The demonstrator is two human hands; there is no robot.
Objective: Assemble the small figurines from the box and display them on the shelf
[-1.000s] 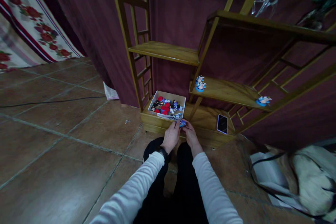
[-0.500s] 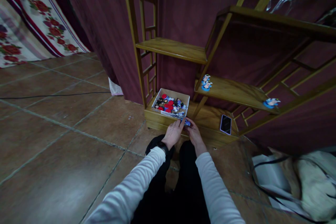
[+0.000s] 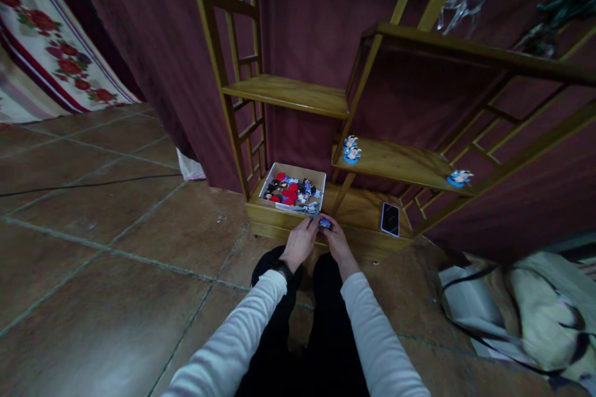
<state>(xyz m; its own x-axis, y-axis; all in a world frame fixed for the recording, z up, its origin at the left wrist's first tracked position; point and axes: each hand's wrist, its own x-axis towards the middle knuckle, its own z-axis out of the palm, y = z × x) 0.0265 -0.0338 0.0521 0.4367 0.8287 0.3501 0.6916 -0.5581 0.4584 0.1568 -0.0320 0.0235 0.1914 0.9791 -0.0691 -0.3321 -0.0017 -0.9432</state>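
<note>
Both hands meet just in front of a cardboard box (image 3: 269, 188) on the low wooden base. Between the fingers is a small blue-purple figurine (image 3: 325, 223), partly covered. My left hand (image 3: 300, 242) closes on it from the left, a dark band at the wrist. From the right, my right hand (image 3: 337, 240) grips it too. Inside the box lie several small figurines (image 3: 292, 192) in red, black, white and purple. On the shelf above right, blue-and-white figurines (image 3: 351, 152) stand at the left end, and another blue-and-white figurine (image 3: 459, 178) stands at the right end.
A phone (image 3: 390, 219) lies on the wooden base to the right. The wooden shelf unit (image 3: 288, 94) rises ahead, with a clear glass ornament (image 3: 465, 3) on its upper board. Bags (image 3: 542, 316) rest on the floor at right. A thin cable (image 3: 93, 185) crosses the tiles at left.
The camera view has turned slightly, so the shelf and box appear further left. Both hands stay together on the small figurine, of which a little more shows between the fingers.
</note>
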